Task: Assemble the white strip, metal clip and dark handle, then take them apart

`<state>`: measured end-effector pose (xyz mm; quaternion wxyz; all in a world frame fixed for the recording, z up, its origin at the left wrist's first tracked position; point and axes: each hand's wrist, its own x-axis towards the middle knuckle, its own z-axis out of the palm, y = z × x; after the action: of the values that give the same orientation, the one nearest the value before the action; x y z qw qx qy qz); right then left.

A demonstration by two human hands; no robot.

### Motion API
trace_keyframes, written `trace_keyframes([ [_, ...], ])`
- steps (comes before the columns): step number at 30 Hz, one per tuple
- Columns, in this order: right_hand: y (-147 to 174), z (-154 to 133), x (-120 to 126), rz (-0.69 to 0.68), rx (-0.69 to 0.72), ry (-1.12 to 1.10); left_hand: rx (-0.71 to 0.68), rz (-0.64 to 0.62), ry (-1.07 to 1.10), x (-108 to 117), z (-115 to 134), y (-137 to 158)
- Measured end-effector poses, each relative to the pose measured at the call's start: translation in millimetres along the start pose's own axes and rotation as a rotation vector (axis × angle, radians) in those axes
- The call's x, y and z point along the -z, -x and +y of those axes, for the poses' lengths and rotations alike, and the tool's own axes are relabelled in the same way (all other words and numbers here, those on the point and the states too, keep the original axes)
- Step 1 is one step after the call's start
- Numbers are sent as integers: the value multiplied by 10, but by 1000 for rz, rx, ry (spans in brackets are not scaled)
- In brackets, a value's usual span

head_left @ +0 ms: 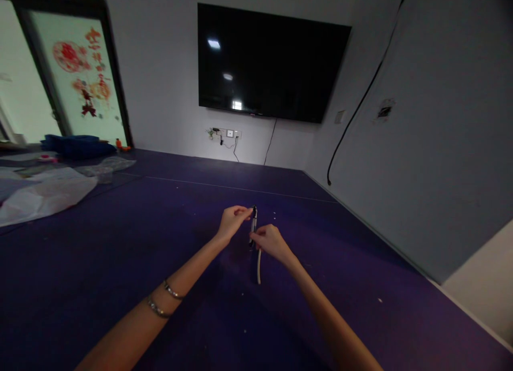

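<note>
A slim pen-like thing with a pale barrel and dark ends (253, 224) stands nearly upright between my hands, above the purple surface. At its top end, my left hand (234, 221) is closed, with thumb and fingertips pinching it. Lower down, my right hand (271, 240) is closed too, its fingertips on the lower part of the pen. A pale, narrow cord or strip (258, 268) runs up along the pen and hangs below my right fingers, which seem to pinch it as well. My fingers partly hide where strip and pen meet.
The purple surface (192, 317) stretches to the wall, with small white scraps scattered on it. White sheeting (52, 192), crumpled clear plastic (106, 168) and a dark blue cloth bundle (78, 145) lie far left. A black cable (363, 95) hangs at right. A television (272, 63) is wall-mounted ahead.
</note>
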<state>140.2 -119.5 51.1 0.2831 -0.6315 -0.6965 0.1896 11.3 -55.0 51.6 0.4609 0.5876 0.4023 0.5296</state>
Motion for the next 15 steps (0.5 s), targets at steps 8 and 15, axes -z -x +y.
trace_keyframes([
  [8, -104, 241, -216, -247, -304, -81, 157, 105, 46, 449, -143, -290],
  [15, -59, 212, -292, -260, -292, -55, 186, 116, 55, 502, -196, -328],
])
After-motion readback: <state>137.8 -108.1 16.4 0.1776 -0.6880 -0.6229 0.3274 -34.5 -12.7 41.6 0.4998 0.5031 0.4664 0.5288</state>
